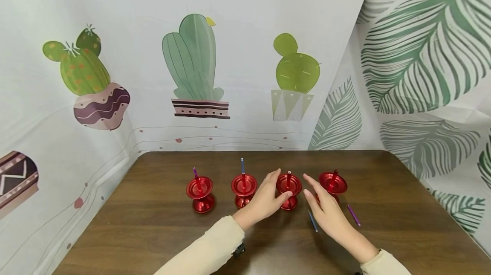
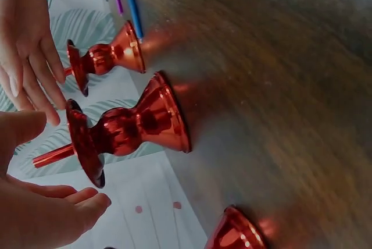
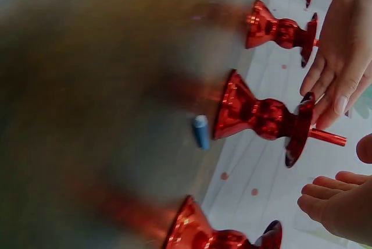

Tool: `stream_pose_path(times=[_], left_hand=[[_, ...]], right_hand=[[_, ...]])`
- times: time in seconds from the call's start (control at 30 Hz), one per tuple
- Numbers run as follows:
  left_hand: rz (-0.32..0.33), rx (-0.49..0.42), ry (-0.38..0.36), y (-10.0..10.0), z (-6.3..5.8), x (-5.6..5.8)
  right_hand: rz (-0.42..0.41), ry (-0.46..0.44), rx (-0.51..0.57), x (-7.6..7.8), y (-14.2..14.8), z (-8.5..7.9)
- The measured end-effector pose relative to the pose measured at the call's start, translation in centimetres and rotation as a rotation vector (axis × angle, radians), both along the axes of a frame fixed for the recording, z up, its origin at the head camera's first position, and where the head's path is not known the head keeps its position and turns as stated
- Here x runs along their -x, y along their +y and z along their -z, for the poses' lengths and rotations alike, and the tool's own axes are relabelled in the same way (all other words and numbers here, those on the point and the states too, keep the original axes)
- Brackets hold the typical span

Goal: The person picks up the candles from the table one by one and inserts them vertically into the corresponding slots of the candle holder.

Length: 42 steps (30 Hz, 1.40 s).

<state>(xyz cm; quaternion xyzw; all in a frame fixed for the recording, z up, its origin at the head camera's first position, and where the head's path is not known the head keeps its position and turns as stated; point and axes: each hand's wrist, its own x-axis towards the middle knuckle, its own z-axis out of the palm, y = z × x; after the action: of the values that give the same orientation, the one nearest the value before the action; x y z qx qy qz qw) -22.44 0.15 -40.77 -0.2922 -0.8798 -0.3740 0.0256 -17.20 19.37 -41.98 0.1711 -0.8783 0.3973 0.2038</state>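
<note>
My left hand (image 1: 262,200) is at the left of a shiny red candle holder (image 1: 289,185), thumb and fingers spread around its dish without gripping it. A bare red tube (image 2: 53,156) rises from that dish. On its other side my right hand (image 1: 326,211) has its fingers extended, holding nothing. Behind the right hand stands another red candle holder (image 1: 333,182), partly hidden, with a bare tube too. A thin blue candle (image 1: 313,221) lies on the table beside the right hand, and a purple candle (image 1: 354,215) lies to its right.
Further left, a red holder (image 1: 244,185) carries an upright blue candle (image 1: 242,165). The leftmost holder (image 1: 199,187) carries a slightly tilted purple candle (image 1: 195,172). A brown wooden table (image 1: 153,224) bears everything, and a printed cloth (image 1: 245,134) hangs behind its far edge.
</note>
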Motion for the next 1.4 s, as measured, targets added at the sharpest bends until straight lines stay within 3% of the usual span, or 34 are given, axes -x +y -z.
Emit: stream_pose_path(times=[0.47, 0.6, 0.8, 0.93, 1.4], left_hand=[[-0.021, 0.036, -0.031, 0.8, 0.8, 0.5], [-0.026, 0.047, -0.040, 0.9, 0.8, 0.6], [-0.052, 0.069, -0.056, 1.0, 0.9, 0.9], [-0.056, 0.085, -0.051, 1.0, 0.8, 1.0], [-0.052, 0.095, -0.040, 1.1, 0.7, 0.9]], right_hand=[[-0.041, -0.030, -0.140, -0.4, 0.9, 1.8], [-0.057, -0.111, -0.187, -0.6, 1.1, 2.0], [-0.089, -0.309, -0.246, -1.0, 1.6, 1.8], [-0.099, -0.366, -0.301, -1.3, 1.8, 1.9], [-0.067, -0.380, -0.457, -1.2, 1.6, 2.4]])
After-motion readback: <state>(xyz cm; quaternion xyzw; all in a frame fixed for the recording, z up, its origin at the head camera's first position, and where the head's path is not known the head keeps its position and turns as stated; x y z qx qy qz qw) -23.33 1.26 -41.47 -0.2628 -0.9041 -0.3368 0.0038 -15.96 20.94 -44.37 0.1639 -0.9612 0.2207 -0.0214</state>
